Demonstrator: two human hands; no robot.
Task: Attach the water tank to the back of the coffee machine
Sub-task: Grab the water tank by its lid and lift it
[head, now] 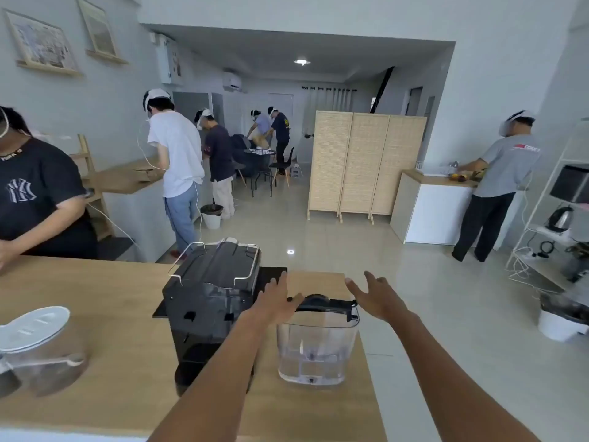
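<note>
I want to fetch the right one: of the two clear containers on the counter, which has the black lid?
The water tank beside the coffee machine, between the open left hand and right hand. The container at the counter's left edge has a white lid.

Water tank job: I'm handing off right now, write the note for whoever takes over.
Left hand: open, empty, at the tank's left top edge, between tank and machine.
Right hand: open, empty, above the tank's right side, apparently not touching.
Tank: clear, black lid on, a little water inside, upright on the counter right of the coffee machine, near the counter's right edge.
Done: nothing attached; no grip on the tank.
Left: take the tank in both hands, lift it, seat it on the machine's back.
</note>
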